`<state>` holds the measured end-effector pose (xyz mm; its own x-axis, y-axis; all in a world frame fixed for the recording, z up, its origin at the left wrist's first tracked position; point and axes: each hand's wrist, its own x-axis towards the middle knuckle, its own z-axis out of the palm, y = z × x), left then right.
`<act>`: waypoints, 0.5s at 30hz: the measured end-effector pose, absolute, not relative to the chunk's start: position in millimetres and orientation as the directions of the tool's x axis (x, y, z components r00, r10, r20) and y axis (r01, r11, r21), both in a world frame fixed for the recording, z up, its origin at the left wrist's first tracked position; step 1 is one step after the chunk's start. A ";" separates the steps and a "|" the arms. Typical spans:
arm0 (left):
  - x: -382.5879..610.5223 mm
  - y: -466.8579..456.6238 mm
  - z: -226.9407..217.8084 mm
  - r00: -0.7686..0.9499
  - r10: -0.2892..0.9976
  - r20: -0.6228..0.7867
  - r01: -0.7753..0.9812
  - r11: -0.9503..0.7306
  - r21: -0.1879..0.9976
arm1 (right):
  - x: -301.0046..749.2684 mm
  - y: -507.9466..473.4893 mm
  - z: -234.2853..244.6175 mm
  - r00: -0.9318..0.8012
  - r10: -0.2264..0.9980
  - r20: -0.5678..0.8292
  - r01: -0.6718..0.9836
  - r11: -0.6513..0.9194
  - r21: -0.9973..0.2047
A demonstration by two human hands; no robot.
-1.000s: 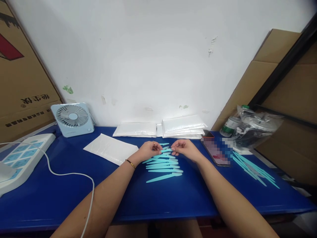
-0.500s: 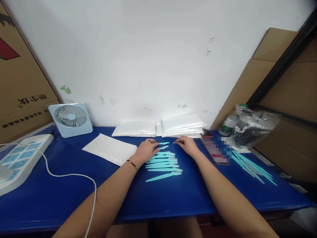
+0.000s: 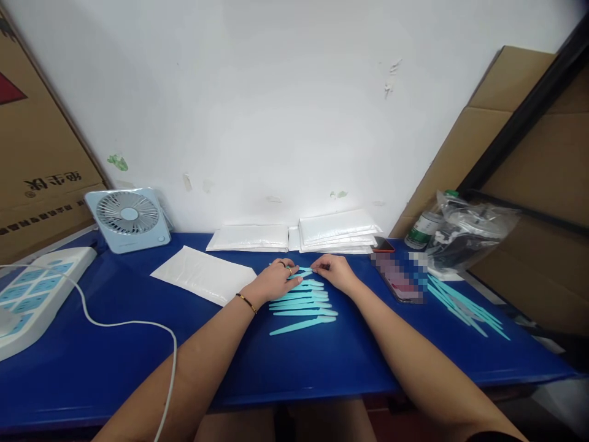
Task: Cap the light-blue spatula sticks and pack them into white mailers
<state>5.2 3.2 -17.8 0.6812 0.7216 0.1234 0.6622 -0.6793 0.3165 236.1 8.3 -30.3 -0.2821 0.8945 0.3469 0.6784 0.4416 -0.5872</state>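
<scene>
Several turquoise eyebrow razors lie in a row on the blue table, blade ends pointing right. At the far end of the row, my left hand is closed on the handle of one razor, its fingers partly covering the neighbouring handles. My right hand pinches at the blade end of that same razor. A small clear cover between its fingertips is mostly hidden now. Beside my left wrist lies a white padded mailer.
White mailer stacks stand against the wall. To the right are a phone, more razors, a bottle and a clear plastic bag. On the left are a fan, a power strip and its white cable.
My right hand has moved left, bringing the small clear piece from beside the row to the far razor's blade end. My left hand has stayed on the handles.
</scene>
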 end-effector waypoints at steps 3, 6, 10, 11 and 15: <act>4.6 -0.1 -12.9 0.672 0.734 0.094 0.673 -0.659 0.336 | 234.4 3.7 -24.7 -0.305 0.894 0.328 0.681 0.446 -0.581; 1.1 -5.8 -7.6 0.671 0.741 0.024 0.690 -0.636 0.345 | 236.5 -6.5 -16.1 -0.364 0.895 0.258 0.675 0.445 -0.589; -2.4 -18.6 -0.6 0.716 0.692 -0.089 0.683 -0.670 0.291 | 238.5 -27.0 -4.6 -0.571 0.821 0.010 0.686 0.483 -0.544; -2.0 -22.4 1.7 0.724 0.683 -0.093 0.679 -0.683 0.271 | 237.3 -32.3 -1.8 -0.612 0.789 -0.051 0.690 0.502 -0.520; 4.2 -35.0 11.8 0.717 0.692 -0.078 0.689 -0.688 0.229 | 224.7 -51.0 11.1 -0.651 0.754 -0.088 0.705 0.557 -0.440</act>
<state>4.2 -35.0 11.8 0.7174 0.6923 -0.0781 0.6888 -0.6880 0.2285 224.7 -51.0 11.1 -0.6508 0.7541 -0.0882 0.7046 0.5566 -0.4402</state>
